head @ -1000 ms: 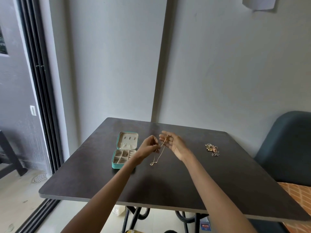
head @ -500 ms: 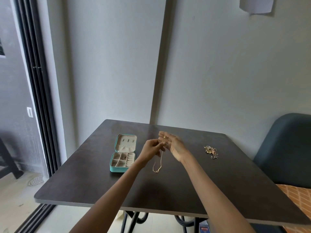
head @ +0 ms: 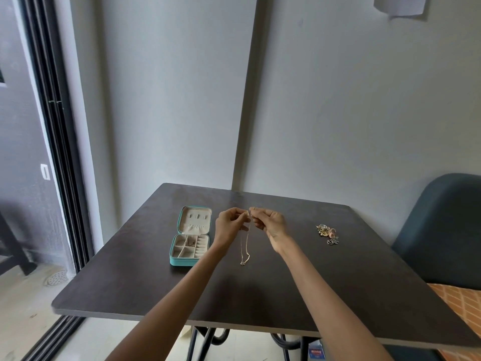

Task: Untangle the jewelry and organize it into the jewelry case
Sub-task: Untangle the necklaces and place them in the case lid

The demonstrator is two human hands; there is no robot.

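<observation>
A thin gold chain necklace (head: 245, 247) hangs above the dark table (head: 364, 295), its small pendant at the bottom. My left hand (head: 229, 225) and my right hand (head: 268, 222) meet at the chain's top, and each pinches an end there. To the left lies the teal jewelry case (head: 191, 234), lid open, with cream compartments; one compartment holds a small piece. A tangled heap of jewelry (head: 326, 231) lies on the table to the right of my hands.
A dark blue chair (head: 442, 230) stands at the table's right side. Grey walls rise behind the table, and a black sliding door frame (head: 57, 152) runs down the left.
My hands have come closer together at the top of the chain. The necklace now hangs straighter and lower, where earlier it slanted between my hands.
</observation>
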